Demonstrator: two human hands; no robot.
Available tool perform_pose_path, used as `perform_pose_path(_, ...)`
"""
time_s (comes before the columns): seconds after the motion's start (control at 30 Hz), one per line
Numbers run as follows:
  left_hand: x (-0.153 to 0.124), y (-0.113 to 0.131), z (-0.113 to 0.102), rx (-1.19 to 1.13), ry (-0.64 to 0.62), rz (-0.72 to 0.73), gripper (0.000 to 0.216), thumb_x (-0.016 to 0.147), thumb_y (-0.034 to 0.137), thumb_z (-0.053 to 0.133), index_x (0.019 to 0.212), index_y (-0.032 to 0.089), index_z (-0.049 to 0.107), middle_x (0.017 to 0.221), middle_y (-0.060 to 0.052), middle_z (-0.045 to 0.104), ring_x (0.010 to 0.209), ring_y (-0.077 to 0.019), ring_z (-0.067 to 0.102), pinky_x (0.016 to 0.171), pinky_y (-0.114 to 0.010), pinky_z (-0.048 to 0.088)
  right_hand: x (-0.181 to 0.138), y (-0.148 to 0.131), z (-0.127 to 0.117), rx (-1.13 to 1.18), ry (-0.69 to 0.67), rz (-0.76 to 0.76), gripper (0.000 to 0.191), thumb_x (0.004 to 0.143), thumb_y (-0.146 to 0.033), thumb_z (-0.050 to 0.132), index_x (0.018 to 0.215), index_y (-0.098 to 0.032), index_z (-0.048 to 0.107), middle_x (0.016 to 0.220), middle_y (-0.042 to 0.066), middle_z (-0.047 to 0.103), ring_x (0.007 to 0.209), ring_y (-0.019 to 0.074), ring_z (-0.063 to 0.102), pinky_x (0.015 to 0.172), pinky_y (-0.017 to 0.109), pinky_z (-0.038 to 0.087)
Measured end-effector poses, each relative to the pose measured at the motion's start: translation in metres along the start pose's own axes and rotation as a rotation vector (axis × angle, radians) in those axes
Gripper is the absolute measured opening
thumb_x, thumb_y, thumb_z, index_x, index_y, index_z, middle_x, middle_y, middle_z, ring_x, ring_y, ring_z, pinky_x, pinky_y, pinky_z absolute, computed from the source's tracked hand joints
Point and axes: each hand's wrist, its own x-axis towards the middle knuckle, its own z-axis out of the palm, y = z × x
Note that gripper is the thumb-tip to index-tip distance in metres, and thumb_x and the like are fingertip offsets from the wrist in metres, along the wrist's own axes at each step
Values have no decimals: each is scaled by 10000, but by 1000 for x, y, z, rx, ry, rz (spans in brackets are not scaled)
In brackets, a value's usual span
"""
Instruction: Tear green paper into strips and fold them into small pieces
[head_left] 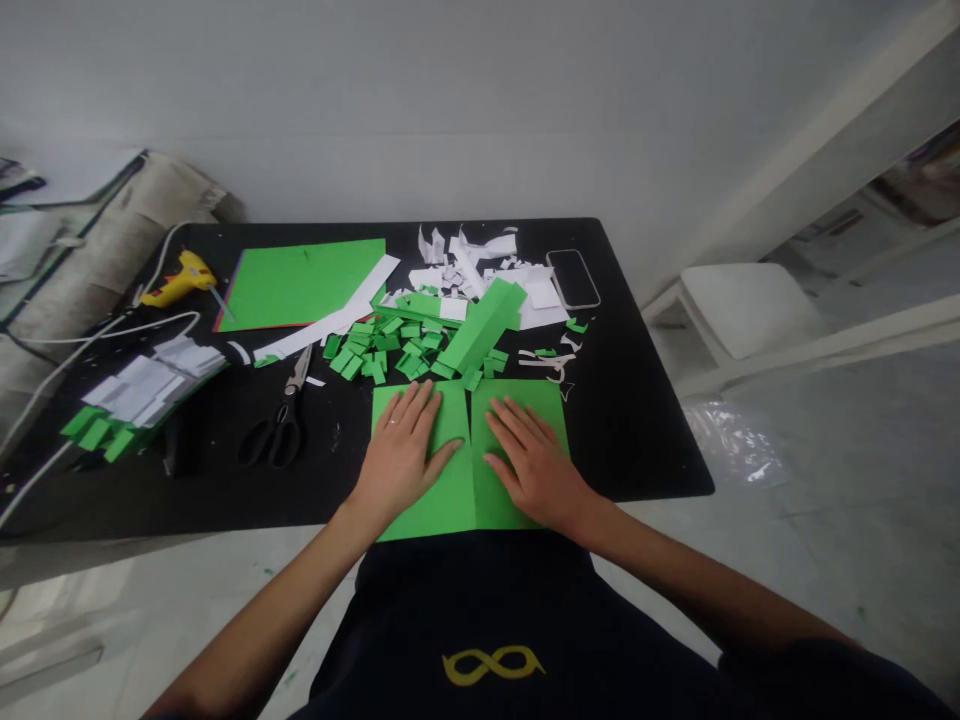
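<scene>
Green folded paper (459, 500) lies at the black tabletop's (637, 430) near edge, centre seam pointing straight away from the person, left hand (401, 450) and right hand (532, 462) pressed flat on it, each grip fully open.

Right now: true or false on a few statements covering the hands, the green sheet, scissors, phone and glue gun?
1. Both the left hand and the right hand lie flat on the green sheet. True.
2. The scissors lie to the right of the right hand. False: they lie left of the left hand.
3. The phone lies near the far right corner of the table. True.
4. The left hand holds the glue gun. False: it lies at the far left, untouched.
5. Green scraps lie just beyond the green sheet. True.
</scene>
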Motion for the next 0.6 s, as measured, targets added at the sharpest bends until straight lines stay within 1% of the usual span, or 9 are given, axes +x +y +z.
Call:
perform_pose_path(0.07,-3,2,-3,-2,10,-10,668,1100,562,488,1599,119,520,1674,-193,509,1582,-397,450,1305,-617,379,-5,-1,5,-18,-45,49,619,1140,-376,464,1706,-145,367,1753,170,381,1649,364,330,1315,641,361)
perform_pose_path(0.13,-10,4,-6,-11,-6,-1,650,1107,545,483,1626,154,495,1674,-173,515,1582,-383,453,1304,-618,380,-7,1,9,-25,-62,63,663,1142,-373,450,1746,-177,260,1774,155,338,1664,357,293,1327,646,328)
perform_pose_path(0.2,-20,6,-7,-10,-41,12,668,1108,553,473,1666,187,441,1703,-150,480,1604,-377,419,1308,-618,370,-6,4,11,-29,-66,56,678,1144,-366,440,1756,-184,215,1781,149,323,1668,351,283,1335,637,312)
perform_pose_path(0.3,-33,6,-7,16,-84,-1,729,1106,568,468,1725,212,323,1748,-137,405,1631,-387,363,1309,-624,353,-2,9,12,-35,-65,36,660,1146,-374,436,1746,-172,251,1777,149,339,1665,353,292,1338,626,307)
perform_pose_path(0.43,-41,7,-3,40,-83,-21,793,1106,554,471,1767,239,166,1782,-123,333,1649,-383,322,1324,-610,318,1,10,11,-44,-68,31,636,1147,-384,435,1726,-154,309,1770,155,354,1663,352,297,1341,620,298)
perform_pose_path(0.6,-41,8,-2,62,-72,-6,824,1110,540,471,1775,251,78,1787,-123,321,1650,-377,321,1320,-597,319,0,10,9,-61,-75,22,605,1147,-362,430,1693,-109,371,1766,163,360,1659,357,305,1339,618,304)
